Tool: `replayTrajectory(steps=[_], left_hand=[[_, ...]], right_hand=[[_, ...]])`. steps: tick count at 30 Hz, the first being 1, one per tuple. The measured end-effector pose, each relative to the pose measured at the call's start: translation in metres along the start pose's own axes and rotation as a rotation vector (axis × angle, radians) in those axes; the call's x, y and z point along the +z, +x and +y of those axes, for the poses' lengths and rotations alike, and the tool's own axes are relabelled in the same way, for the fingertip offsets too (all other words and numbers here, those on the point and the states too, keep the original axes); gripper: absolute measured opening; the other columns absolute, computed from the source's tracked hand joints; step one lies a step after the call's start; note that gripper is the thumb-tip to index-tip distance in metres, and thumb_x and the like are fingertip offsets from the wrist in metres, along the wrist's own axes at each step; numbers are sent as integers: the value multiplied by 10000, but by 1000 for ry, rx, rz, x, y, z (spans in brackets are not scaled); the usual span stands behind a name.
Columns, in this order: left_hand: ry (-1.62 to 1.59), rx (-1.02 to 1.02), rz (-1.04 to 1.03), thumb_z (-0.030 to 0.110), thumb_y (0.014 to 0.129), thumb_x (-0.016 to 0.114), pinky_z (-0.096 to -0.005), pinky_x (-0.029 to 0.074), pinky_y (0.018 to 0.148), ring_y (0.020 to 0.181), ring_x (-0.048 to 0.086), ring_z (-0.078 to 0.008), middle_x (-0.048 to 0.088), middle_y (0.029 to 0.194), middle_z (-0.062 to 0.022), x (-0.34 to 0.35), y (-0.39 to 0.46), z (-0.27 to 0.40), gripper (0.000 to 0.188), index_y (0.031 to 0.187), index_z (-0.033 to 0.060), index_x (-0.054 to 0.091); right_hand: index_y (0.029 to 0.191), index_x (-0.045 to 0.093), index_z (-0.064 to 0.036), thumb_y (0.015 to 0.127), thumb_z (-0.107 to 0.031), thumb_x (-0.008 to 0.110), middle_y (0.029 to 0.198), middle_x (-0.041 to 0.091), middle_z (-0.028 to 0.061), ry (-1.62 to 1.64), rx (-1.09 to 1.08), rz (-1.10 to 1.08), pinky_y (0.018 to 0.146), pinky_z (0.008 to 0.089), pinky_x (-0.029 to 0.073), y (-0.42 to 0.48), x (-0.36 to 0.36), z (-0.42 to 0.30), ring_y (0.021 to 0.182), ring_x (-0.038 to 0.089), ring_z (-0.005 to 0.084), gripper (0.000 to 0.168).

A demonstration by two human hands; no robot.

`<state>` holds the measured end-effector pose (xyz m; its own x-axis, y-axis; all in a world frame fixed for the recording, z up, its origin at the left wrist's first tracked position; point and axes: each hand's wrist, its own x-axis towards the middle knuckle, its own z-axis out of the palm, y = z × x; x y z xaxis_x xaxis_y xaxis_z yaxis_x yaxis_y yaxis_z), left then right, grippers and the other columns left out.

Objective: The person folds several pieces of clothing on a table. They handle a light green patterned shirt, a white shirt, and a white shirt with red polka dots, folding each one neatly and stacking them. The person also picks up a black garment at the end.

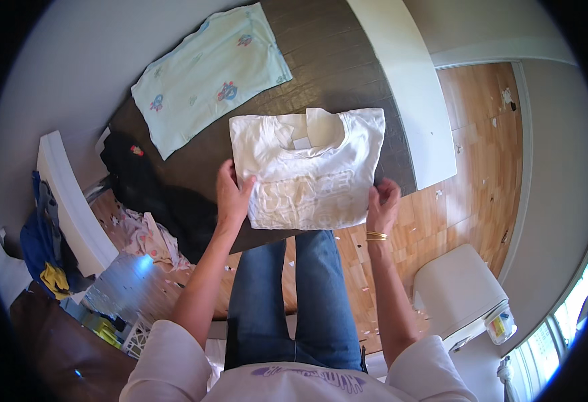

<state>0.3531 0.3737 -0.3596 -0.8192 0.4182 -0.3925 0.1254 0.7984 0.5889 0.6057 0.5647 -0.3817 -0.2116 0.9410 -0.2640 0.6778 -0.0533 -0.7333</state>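
A folded white T-shirt [314,176] lies on the dark tabletop [324,55], its collar facing away from me and raised lettering on its front. My left hand [234,193] is at the shirt's left edge, thumb on top and fingers at or under the side. My right hand [384,201] is beside the lower right corner with its fingers curled; whether it grips the fabric cannot be told. Farther off, at the upper left, a pale green printed cloth [211,80] lies spread on the table. Dark clothing [163,191] hangs over the table's left edge.
A white panel [409,90] borders the table on the right. Blue and yellow clothes [50,241] hang over a white board [75,201] at the left. A pink patterned cloth [148,241] lies low beside the table. A white cabinet [459,291] stands at the lower right; scraps litter the wood floor [475,151].
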Motion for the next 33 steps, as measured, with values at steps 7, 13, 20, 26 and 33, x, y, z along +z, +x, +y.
replayTrajectory(steps=[7, 13, 20, 26, 33], left_hand=[[227, 567, 204, 176, 774, 763, -417, 444, 889, 1035, 536, -318, 559, 1173, -118, -19, 68, 50, 429, 1179, 105, 640], [258, 601, -44, 173, 794, 741, -393, 445, 905, 1045, 528, -295, 577, 1160, -71, -12, 107, 49, 227, 991, 87, 667], [77, 397, 259, 126, 778, 745, -408, 430, 916, 1067, 521, -307, 583, 1162, -73, -4, 110, 37, 248, 1001, 115, 639], [222, 596, 315, 134, 749, 752, -464, 390, 968, 1173, 482, -309, 527, 1256, -69, 1, 62, 59, 417, 1138, 144, 599], [354, 966, -181, 276, 764, 738, -485, 326, 1052, 1337, 371, -276, 421, 1424, -83, 35, 4, 44, 493, 1217, 159, 583]], right_hand=[[1111, 656, -96, 835, -45, 612, 1078, 649, 88, -279, -754, -122, 911, 411, 423, 96, 20, -104, 1019, 557, 302, 284], [1158, 664, -186, 833, -117, 605, 1093, 667, 33, -430, -838, -427, 925, 437, 421, 143, 56, -118, 1059, 564, 283, 338], [949, 711, -132, 820, -172, 633, 942, 669, 72, -197, -495, -232, 897, 457, 439, 157, 63, -97, 981, 578, 310, 156], [984, 672, -134, 820, -181, 645, 941, 668, 68, -330, -571, -32, 895, 450, 436, 137, 70, -92, 949, 599, 305, 173], [952, 668, -148, 800, -127, 637, 969, 663, 31, -390, -739, -99, 920, 429, 400, 121, 65, -115, 969, 600, 273, 156]])
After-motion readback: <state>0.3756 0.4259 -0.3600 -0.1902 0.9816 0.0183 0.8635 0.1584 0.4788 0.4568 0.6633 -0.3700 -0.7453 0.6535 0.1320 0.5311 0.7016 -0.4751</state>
